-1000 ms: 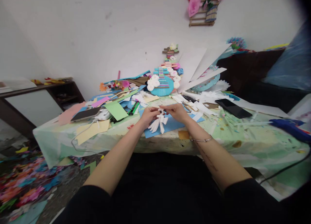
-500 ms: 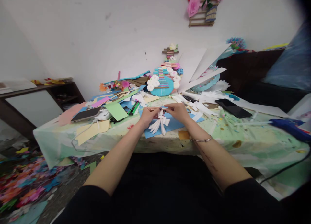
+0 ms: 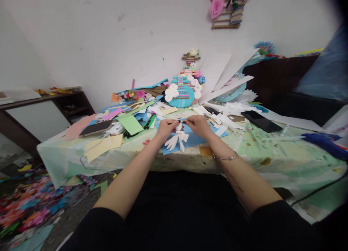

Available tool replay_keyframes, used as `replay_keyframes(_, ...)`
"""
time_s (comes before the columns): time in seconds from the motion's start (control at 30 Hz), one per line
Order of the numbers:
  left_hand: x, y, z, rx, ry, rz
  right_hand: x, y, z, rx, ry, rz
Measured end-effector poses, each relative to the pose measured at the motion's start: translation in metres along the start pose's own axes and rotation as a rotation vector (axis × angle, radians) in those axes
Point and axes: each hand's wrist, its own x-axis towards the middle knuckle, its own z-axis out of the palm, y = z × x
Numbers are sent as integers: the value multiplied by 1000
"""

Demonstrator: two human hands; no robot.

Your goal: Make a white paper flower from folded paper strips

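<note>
My left hand [image 3: 165,127] and my right hand [image 3: 198,124] meet over the table's near edge, fingers pinched together on a white paper flower piece [image 3: 178,139]. Its white petals hang down and fan out below the fingers. A thin stick seems to run between the two hands at the top of the piece. Under it lies a blue paper sheet [image 3: 193,139]. A thin metal bangle [image 3: 225,157] circles my right wrist.
The table [image 3: 274,160] has a pale green cloth and is littered with paper scraps. A phone [image 3: 95,127] lies left, another dark phone [image 3: 261,121] right, a green cutter [image 3: 150,120] behind, a blue glue gun [image 3: 323,142] far right. A blue craft guitar [image 3: 181,93] leans on the wall.
Both hands have stayed in place and kept pinching the white paper piece; the petals have shifted slightly downward and to the left under the fingers.
</note>
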Motion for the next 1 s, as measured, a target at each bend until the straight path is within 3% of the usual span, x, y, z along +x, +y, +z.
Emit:
replay_keyframes(0.43, 0, -1, 0, -21, -5, -19, 0, -6, -1, -47, 29, 0)
replay_keyframes(0.73, -1, -1, -1, 12, -63, 39, 1, -1, 1, -25, 27, 42)
replay_keyframes(1.0, -2, -1, -3, -52, -112, -19, 2, -3, -2, -44, 61, 59)
